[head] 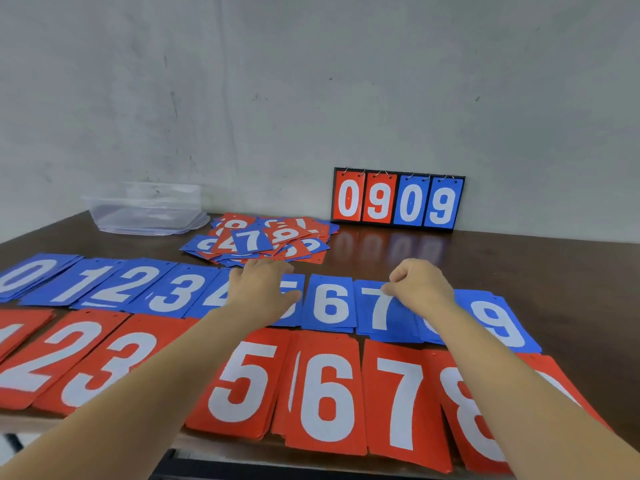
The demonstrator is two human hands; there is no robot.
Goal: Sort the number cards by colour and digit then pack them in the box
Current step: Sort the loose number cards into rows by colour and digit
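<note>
Well, from the head view, the loose heap of unsorted red and blue plastic number cards (304, 252) lies straight beyond my left hand (259, 289). That hand is stretched flat, palm down, over the blue 4 and 5 piles, fingers straight and pointing away from me, their tips at the heap's near edge. My right hand (422, 289) sits off to the heap's right over the blue 7 pile (375, 308), fingers curled under and thumb against forefinger; whether it nips a card edge I cannot tell. So I judge the left to be the nearer hand for the next pick. The heap's cards overlap at all angles; the top blue 7 card (250, 240) faces up, its long axis running roughly away from me. The clear plastic box (149, 209) stands beyond and left of the heap, by the wall, with no card that I can see inside. The sorted blue row and red row (325, 393) lie side by side along the dark brown wooden table (519, 258).
</note>
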